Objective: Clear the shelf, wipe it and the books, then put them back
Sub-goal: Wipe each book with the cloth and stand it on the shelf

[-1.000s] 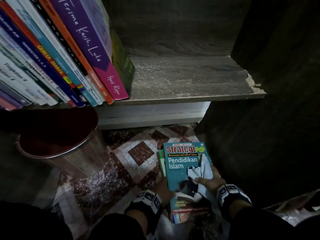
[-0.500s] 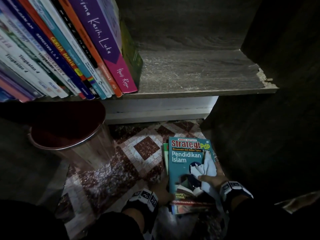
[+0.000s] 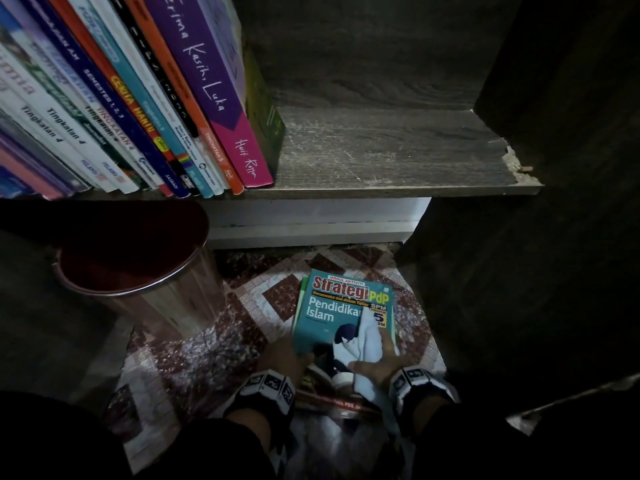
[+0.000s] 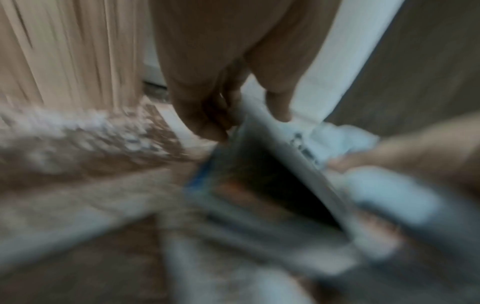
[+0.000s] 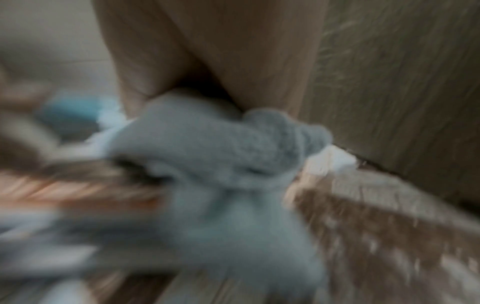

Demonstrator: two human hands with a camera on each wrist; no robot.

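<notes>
Holding the teal book (image 3: 332,313) low over the patterned floor (image 3: 249,306), just below the shelf (image 3: 381,157). Cover reads "Strategi PdP Pendidikan Islam". Left hand (image 3: 289,355) grip is closed on the book's lower-left edge; in the left wrist view the fingers (image 4: 207,115) curl under that edge with the thumb on top. Right hand (image 3: 379,362) grip holds a pale blue cloth (image 3: 369,336) pressed on the cover's lower-right part, index finger stretched along the right edge. Right wrist view is heavily blurred; cloth (image 5: 221,156) is bunched under the fingers. More books lie under the teal one; their titles are unreadable.

Relative to the shelf: a row of books (image 3: 121,109) stands leaning on its left half, purple spine "Terima Kasih, Luka" (image 3: 214,98) near the row's right end. Its right half is bare, scratched board, with a chipped front-right corner. A round dark-red stool (image 3: 135,251) stands below the shelf's left part, left of the teal book.
</notes>
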